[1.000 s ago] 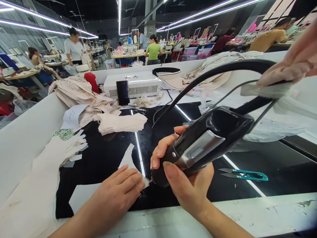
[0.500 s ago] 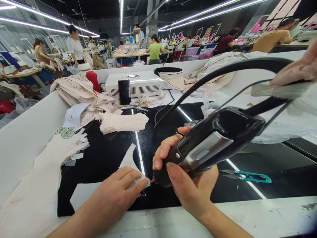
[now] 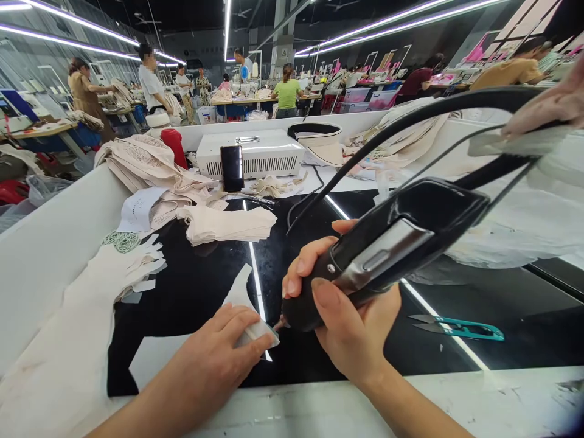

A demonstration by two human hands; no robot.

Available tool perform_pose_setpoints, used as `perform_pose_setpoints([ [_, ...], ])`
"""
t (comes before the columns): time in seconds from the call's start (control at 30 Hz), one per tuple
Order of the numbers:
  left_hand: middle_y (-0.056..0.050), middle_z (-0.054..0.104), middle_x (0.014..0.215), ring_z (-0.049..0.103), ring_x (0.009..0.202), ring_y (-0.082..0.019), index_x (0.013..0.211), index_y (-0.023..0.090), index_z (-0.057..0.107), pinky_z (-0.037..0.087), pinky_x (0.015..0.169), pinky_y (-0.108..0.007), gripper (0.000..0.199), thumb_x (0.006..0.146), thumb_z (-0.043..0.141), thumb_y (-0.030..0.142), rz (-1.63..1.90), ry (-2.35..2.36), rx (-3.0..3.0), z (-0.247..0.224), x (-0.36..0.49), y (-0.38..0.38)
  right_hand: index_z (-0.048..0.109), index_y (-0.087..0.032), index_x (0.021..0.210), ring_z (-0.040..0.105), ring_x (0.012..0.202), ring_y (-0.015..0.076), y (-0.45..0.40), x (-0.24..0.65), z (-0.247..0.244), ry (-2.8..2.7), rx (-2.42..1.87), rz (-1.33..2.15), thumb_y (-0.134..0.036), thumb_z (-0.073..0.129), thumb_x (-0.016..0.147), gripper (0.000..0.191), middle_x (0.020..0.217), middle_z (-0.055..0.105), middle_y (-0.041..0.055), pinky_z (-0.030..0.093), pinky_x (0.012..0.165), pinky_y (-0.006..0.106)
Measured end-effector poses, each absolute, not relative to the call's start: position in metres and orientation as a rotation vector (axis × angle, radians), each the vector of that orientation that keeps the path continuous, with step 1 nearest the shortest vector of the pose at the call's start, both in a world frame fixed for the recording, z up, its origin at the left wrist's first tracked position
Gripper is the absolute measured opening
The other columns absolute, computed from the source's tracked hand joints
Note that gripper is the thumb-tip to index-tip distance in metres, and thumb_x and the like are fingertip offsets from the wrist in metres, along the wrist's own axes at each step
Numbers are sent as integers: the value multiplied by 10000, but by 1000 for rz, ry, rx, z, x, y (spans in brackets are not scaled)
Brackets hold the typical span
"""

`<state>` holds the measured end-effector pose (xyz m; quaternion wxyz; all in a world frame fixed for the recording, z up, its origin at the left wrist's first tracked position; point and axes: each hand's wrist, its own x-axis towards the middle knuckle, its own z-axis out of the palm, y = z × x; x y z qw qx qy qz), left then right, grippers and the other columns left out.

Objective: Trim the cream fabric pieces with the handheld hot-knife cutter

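Shows the black tool [image 3: 387, 243] raised slightly in the curled right hand [image 3: 351, 331], with the tip [image 3: 279, 323] now at the edge of the pale piece [image 3: 238, 289], pressed on the desk [image 3: 314, 362] under the outstretched left hand [image 3: 228, 347], suggesting a shift along it

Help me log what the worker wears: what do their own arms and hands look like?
Left grip and right grip are ordinary five-fingered bare hands, without gloves. The forearms show no sleeves, watch or bracelet within the picture. No rings, markings or attached cables are visible; some fingers are partly hidden.
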<state>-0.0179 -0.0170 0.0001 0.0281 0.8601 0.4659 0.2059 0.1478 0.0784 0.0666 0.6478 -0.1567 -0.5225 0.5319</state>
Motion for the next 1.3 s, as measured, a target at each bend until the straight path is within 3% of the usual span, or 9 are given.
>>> perform_pose_setpoints([
  [0.13, -146, 609, 1303, 626, 1217, -302, 1357, 210, 614, 562, 1075, -572, 411, 1005, 504, 28, 629, 1446, 2656, -1, -19, -17, 536, -285, 1094, 611, 549, 124, 83, 143, 64, -1184, -343, 1217, -394, 887, 828, 453, 793, 663, -48, 534, 486, 269],
  [0.43, -148, 594, 1314, 620, 1236, -302, 1353, 225, 628, 575, 1065, -560, 414, 1002, 513, 40, 640, 1465, 2661, 2, -18, -17, 529, -282, 1153, 609, 532, 130, 81, 138, 65, -1209, -356, 1226, -424, 891, 816, 515, 779, 652, -55, 539, 472, 285],
  [0.7, -151, 591, 1343, 624, 1279, -327, 1360, 267, 612, 511, 1080, -698, 447, 990, 511, 39, 615, 1507, 2665, 1, -19, -18, 502, -290, 1078, 617, 542, 121, 83, 135, 65, -1209, -371, 1221, -404, 872, 840, 454, 779, 660, -71, 544, 498, 274],
  [0.87, -173, 582, 1396, 619, 1315, -352, 1368, 277, 615, 515, 1068, -700, 443, 991, 531, 59, 587, 1518, 2685, 0, -20, -19, 500, -275, 986, 599, 547, 115, 87, 129, 64, -1192, -371, 1239, -429, 895, 809, 460, 791, 655, -59, 534, 493, 268],
  [1.13, -209, 571, 1480, 583, 1387, -354, 1409, 277, 599, 500, 1071, -693, 456, 1005, 530, 76, 518, 1521, 2690, -2, -21, -19, 507, -303, 1085, 614, 561, 118, 88, 127, 62, -1218, -350, 1240, -354, 846, 868, 406, 803, 668, -65, 551, 510, 259],
  [1.3, -223, 589, 1485, 558, 1415, -364, 1417, 268, 593, 506, 1057, -683, 395, 1032, 584, 181, 486, 1544, 2701, -4, -16, -26, 535, -299, 1129, 625, 568, 115, 84, 129, 61, -1220, -344, 1231, -326, 835, 874, 394, 806, 676, -67, 562, 531, 261],
])
